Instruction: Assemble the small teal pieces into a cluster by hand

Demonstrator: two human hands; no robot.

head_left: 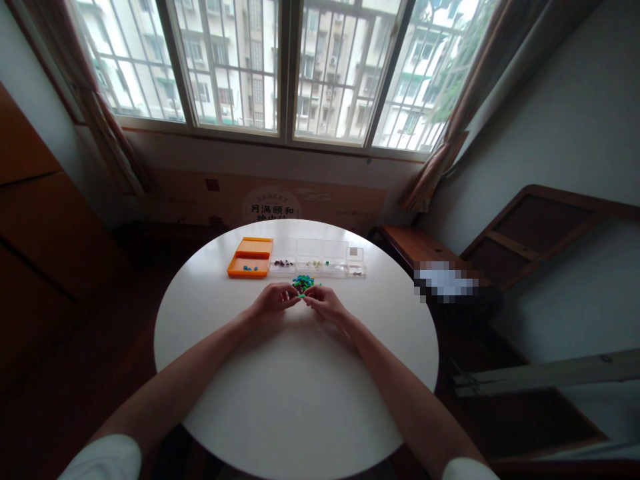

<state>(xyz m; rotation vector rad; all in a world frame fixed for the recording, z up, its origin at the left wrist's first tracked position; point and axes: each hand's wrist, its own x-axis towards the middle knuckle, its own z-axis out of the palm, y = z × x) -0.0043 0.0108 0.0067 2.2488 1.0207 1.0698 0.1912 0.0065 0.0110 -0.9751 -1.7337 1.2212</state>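
Observation:
A small heap of tiny green, blue and dark pieces (303, 283) lies on the round white table (300, 387); their exact kind is too small to make out. My left hand (273, 299) rests at the near left of the heap, thumb and fingers pinched. From the right, my right hand (326, 303) pinches too, its fingertips almost meeting the left ones. Between both sets of fingertips shows a small green piece (301, 295). Just behind the hands, an open orange case (233, 272) has a few blue pieces (249, 268) in it.
Right of the orange case stands an open clear plastic box (340, 270) with compartments, holding dark pieces (283, 263) and pale pieces (314, 265). A wooden bench (420, 241) is beyond the table's right edge. A barred window (285, 67) with curtains fills the far wall.

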